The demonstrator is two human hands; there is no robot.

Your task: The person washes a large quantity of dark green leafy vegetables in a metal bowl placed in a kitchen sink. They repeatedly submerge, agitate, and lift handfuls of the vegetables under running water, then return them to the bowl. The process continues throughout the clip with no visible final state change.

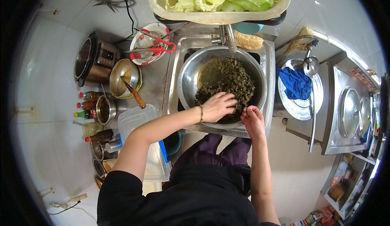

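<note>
A wide steel basin [183, 80] sits in the metal sink [172, 69]. It holds murky, yellowish water and a heap of dark green, finely chopped leafy stuff [237, 75], whose exact kind I cannot tell. My left hand [219, 107], with a dark bracelet at the wrist, rests palm down on the near side of the heap, its fingers somewhat apart and slightly blurred. At the basin's near right rim, my right hand [253, 121] is turned up, with thumb and fingertips pinched together. Whatever lies between those fingertips is too small to name.
A faucet [230, 39] reaches over the basin's far rim, below a white basket [219, 19] of lettuce. On the left stand a cooker [99, 59], a pan [122, 80], bottles and a plastic box [140, 122]. A blue cloth [294, 84] lies on a round lid at right.
</note>
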